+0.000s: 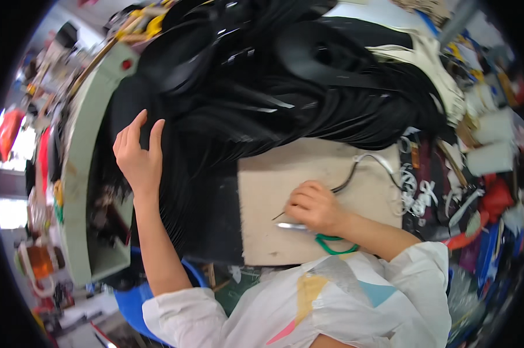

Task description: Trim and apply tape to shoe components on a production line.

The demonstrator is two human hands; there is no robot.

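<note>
My left hand (138, 155) is raised over the left side of a large heap of glossy black strips (244, 110). Its fingers are spread and nothing is in them. My right hand (314, 205) is closed over a beige board (262, 174). A thin black strip (348, 178) passes through its fingers, one end poking out at the left and the rest curving up to the right. Scissors with green handles (337, 250) and silver blades lie on the board just under this hand. Whether its fingers also touch the scissors is hidden.
A pale green machine frame (79, 156) curves along the left side, with a red button on top. White loops of cord (415, 194) lie right of the board. Mixed clutter (497, 197) crowds the far right. A blue tub (135, 304) stands below at lower left.
</note>
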